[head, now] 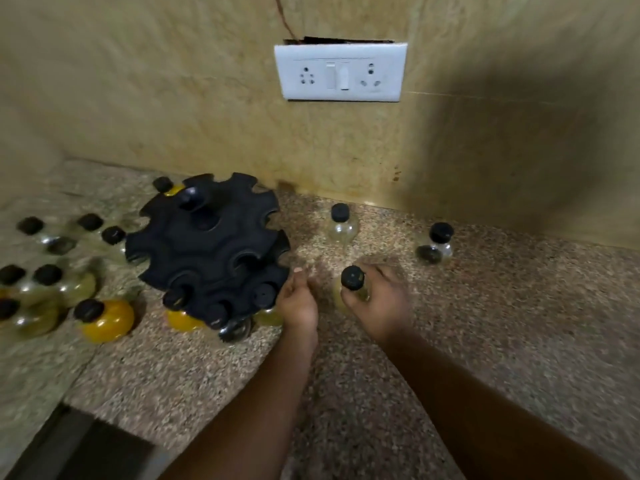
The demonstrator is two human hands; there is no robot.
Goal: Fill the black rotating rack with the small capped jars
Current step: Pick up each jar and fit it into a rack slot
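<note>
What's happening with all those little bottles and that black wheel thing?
A person is filling the black rack with small capped jars on a stone counter. The right hand grips a pale yellowish jar just right of the rack; the left hand hangs empty at the rack's near edge. A few jars sit in its lower slots, most upper slots look bare, and more jars wait on the counter.

Dim, warm indoor light. A broad soft shadow darkens the wall toward two o'clock. Motion blur smears the jars at nine o'clock; wide-angle distortion bends the edges.
</note>
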